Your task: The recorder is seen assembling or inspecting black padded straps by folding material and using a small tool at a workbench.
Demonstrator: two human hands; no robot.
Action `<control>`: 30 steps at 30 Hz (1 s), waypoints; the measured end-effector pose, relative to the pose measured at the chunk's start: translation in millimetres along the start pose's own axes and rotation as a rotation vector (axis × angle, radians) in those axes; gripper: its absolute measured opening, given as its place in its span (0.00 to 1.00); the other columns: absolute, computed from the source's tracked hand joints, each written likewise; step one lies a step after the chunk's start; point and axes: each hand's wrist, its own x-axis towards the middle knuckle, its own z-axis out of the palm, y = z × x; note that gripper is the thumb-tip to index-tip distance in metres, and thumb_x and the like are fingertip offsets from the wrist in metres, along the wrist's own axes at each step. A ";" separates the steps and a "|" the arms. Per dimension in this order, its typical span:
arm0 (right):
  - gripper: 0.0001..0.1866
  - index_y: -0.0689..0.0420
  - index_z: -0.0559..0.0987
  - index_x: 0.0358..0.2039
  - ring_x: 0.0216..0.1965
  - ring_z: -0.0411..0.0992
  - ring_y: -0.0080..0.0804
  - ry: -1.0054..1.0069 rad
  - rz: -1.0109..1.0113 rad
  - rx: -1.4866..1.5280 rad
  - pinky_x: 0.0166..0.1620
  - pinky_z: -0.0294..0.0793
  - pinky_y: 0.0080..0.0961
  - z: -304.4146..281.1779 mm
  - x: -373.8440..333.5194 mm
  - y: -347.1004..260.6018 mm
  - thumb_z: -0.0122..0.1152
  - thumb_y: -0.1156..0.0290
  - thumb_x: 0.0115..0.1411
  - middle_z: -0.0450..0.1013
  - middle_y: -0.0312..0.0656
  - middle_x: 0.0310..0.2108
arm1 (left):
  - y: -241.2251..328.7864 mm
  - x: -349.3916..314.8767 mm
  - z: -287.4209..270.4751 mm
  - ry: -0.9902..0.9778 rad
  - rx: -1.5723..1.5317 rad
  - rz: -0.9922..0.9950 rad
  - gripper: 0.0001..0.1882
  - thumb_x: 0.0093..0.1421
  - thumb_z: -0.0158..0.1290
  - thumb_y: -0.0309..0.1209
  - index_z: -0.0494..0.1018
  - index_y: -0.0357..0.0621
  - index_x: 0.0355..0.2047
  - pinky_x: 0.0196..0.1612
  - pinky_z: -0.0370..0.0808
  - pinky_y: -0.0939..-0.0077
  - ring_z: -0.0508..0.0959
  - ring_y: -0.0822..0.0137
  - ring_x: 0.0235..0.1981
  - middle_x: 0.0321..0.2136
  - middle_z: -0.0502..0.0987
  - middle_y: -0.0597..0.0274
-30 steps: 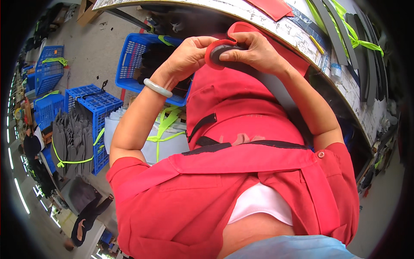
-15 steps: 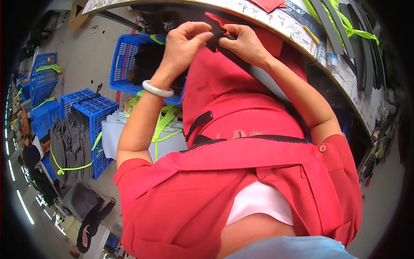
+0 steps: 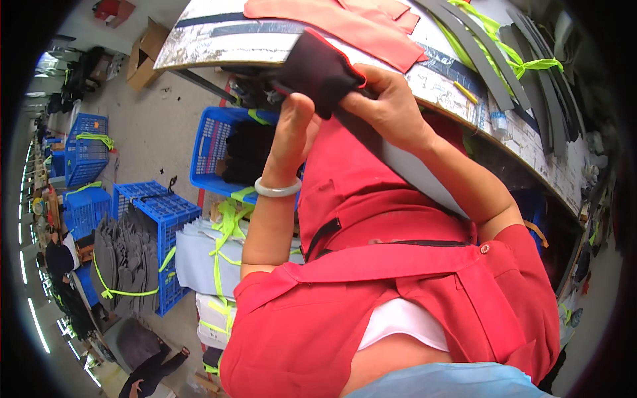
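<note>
A dark fabric piece (image 3: pixel 317 71) with a red edge is raised in front of me, close to the table's front edge. My right hand (image 3: pixel 390 109) is closed on its right side, thumb and fingers pinching the red-trimmed border. At its lower left corner is my left hand (image 3: pixel 292 136), thumb pointing up against or just beside the cloth. The other left fingers are mostly hidden, so their grip does not show. A pale bangle (image 3: pixel 277 188) circles the left wrist. Red cloth (image 3: pixel 371 172) hangs over my front below the hands.
The worn white table (image 3: pixel 245 48) carries red fabric pieces (image 3: pixel 332 26), grey strips (image 3: pixel 474 50) with bright green ties and a yellow pen-like stick (image 3: pixel 466 91). To the left stand a blue crate (image 3: pixel 211 146) with dark contents, stacked pale sheets (image 3: pixel 206 255) and grey bundled pieces (image 3: pixel 126 259).
Both hands have come lower in view, and more of the table shows. The dark fabric piece, bunched before, now stands spread out above them. The left thumb has straightened upward.
</note>
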 end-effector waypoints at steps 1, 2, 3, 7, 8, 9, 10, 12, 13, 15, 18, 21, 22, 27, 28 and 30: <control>0.13 0.62 0.78 0.42 0.35 0.69 0.13 -0.003 -0.050 0.039 0.40 0.71 0.14 4.4 -1.3 -13.2 0.61 0.79 0.55 0.73 0.30 0.33 | 21.2 12.2 20.3 -0.061 0.017 0.162 0.44 0.61 0.47 0.57 0.50 0.38 0.66 0.66 0.56 0.59 0.58 0.58 0.65 0.65 0.57 0.53; 0.12 0.63 0.78 0.38 0.32 0.71 0.16 0.037 -0.113 -0.001 0.37 0.73 0.18 11.9 -1.8 -26.3 0.62 0.73 0.54 0.74 0.35 0.29 | 34.3 19.2 35.9 -0.077 0.021 0.181 0.44 0.61 0.47 0.57 0.50 0.38 0.66 0.66 0.56 0.59 0.58 0.58 0.65 0.65 0.57 0.53; 0.14 0.60 0.78 0.39 0.38 0.71 0.25 0.083 -0.220 -0.057 0.44 0.70 0.22 17.9 -0.6 -34.0 0.64 0.74 0.50 0.73 0.37 0.33 | 42.2 23.9 49.5 -0.084 -0.130 0.205 0.41 0.63 0.48 0.53 0.52 0.36 0.65 0.66 0.56 0.58 0.58 0.56 0.65 0.64 0.57 0.51; 0.31 0.52 0.72 0.51 0.51 0.64 0.42 0.355 -0.588 -0.679 0.54 0.61 0.37 -3.3 21.7 -5.3 0.67 0.74 0.43 0.66 0.43 0.48 | 11.2 33.4 48.4 0.080 -0.606 0.018 0.31 0.66 0.48 0.41 0.58 0.29 0.60 0.61 0.64 0.65 0.68 0.60 0.56 0.55 0.68 0.49; 0.36 0.50 0.69 0.55 0.54 0.60 0.46 0.387 -0.495 -0.647 0.56 0.57 0.42 -8.1 24.4 11.4 0.67 0.74 0.41 0.63 0.44 0.53 | -11.4 35.4 37.1 0.185 -0.815 -0.096 0.24 0.67 0.47 0.37 0.63 0.31 0.56 0.60 0.65 0.64 0.70 0.59 0.53 0.48 0.73 0.49; 0.40 0.46 0.64 0.59 0.55 0.61 0.47 0.361 -0.437 -0.756 0.55 0.57 0.45 -10.7 27.5 33.2 0.67 0.73 0.42 0.61 0.46 0.56 | -43.4 33.3 19.9 0.211 -0.769 -0.118 0.22 0.67 0.47 0.35 0.63 0.31 0.55 0.63 0.61 0.60 0.69 0.58 0.55 0.50 0.71 0.51; 0.40 0.44 0.65 0.59 0.55 0.61 0.47 0.368 -0.404 -0.799 0.55 0.58 0.45 -9.9 32.1 58.3 0.66 0.73 0.43 0.61 0.46 0.56 | -71.9 29.4 9.4 0.201 -0.881 -0.134 0.21 0.67 0.46 0.35 0.64 0.32 0.54 0.63 0.61 0.60 0.70 0.58 0.54 0.50 0.71 0.51; 0.40 0.42 0.65 0.60 0.56 0.61 0.48 0.363 -0.292 -0.879 0.56 0.58 0.45 -17.6 34.4 97.5 0.65 0.71 0.44 0.61 0.46 0.57 | -102.8 24.3 5.8 0.213 -1.015 -0.172 0.20 0.68 0.45 0.35 0.65 0.33 0.54 0.63 0.62 0.61 0.70 0.59 0.54 0.50 0.71 0.51; 0.39 0.41 0.65 0.61 0.56 0.61 0.48 0.347 -0.224 -0.914 0.56 0.58 0.45 -24.6 32.9 111.8 0.64 0.70 0.45 0.61 0.46 0.57 | -109.7 22.4 5.8 0.271 -0.901 -0.217 0.20 0.68 0.45 0.36 0.65 0.33 0.53 0.62 0.62 0.61 0.70 0.59 0.53 0.49 0.72 0.52; 0.37 0.42 0.66 0.61 0.58 0.59 0.48 0.245 -0.101 -1.045 0.59 0.56 0.47 -31.6 26.1 126.1 0.66 0.61 0.47 0.60 0.48 0.59 | -116.8 12.8 -7.2 0.357 -0.943 -0.316 0.21 0.67 0.47 0.39 0.67 0.34 0.51 0.61 0.64 0.60 0.71 0.59 0.51 0.48 0.72 0.53; 0.36 0.43 0.67 0.59 0.59 0.57 0.44 0.208 -0.289 -1.131 0.58 0.57 0.42 -19.1 -11.2 112.4 0.66 0.56 0.49 0.62 0.44 0.57 | -127.6 5.3 -33.4 0.476 -0.951 -0.339 0.19 0.65 0.49 0.40 0.69 0.36 0.47 0.51 0.73 0.58 0.76 0.56 0.43 0.35 0.75 0.54; 0.35 0.44 0.66 0.60 0.58 0.59 0.39 -0.155 -0.204 -1.286 0.58 0.57 0.39 -17.8 -57.7 103.8 0.65 0.57 0.51 0.61 0.35 0.60 | -137.4 4.0 -35.0 0.490 -0.871 -0.306 0.14 0.65 0.49 0.37 0.71 0.37 0.42 0.50 0.74 0.59 0.77 0.55 0.40 0.34 0.76 0.53; 0.38 0.44 0.64 0.62 0.59 0.60 0.42 -0.191 -0.151 -1.255 0.58 0.60 0.40 -14.4 -58.5 109.9 0.66 0.63 0.49 0.57 0.36 0.65 | -143.9 5.3 -35.8 0.470 -0.930 -0.310 0.14 0.64 0.51 0.36 0.71 0.37 0.42 0.51 0.74 0.57 0.77 0.54 0.40 0.35 0.76 0.53; 0.37 0.47 0.62 0.62 0.50 0.69 0.48 -0.365 0.147 -1.037 0.48 0.74 0.41 -17.1 -55.8 110.3 0.58 0.74 0.48 0.57 0.43 0.65 | -147.3 1.8 -41.6 0.558 -0.889 -0.344 0.18 0.63 0.53 0.39 0.70 0.36 0.42 0.50 0.75 0.55 0.77 0.50 0.45 0.34 0.76 0.54; 0.35 0.48 0.64 0.60 0.49 0.71 0.49 -0.433 0.228 -1.085 0.47 0.75 0.42 -12.2 -55.7 103.8 0.57 0.75 0.48 0.58 0.45 0.64 | -153.5 -2.7 -54.3 0.576 -0.902 -0.329 0.17 0.63 0.54 0.39 0.69 0.36 0.42 0.50 0.75 0.56 0.78 0.52 0.42 0.34 0.76 0.56; 0.32 0.50 0.66 0.57 0.46 0.72 0.49 -0.450 0.284 -1.108 0.45 0.76 0.43 -10.3 -29.1 119.5 0.56 0.75 0.48 0.61 0.44 0.61 | -180.4 -1.0 -52.0 0.545 -0.835 -0.332 0.16 0.61 0.56 0.38 0.70 0.37 0.39 0.49 0.75 0.57 0.78 0.55 0.38 0.32 0.76 0.57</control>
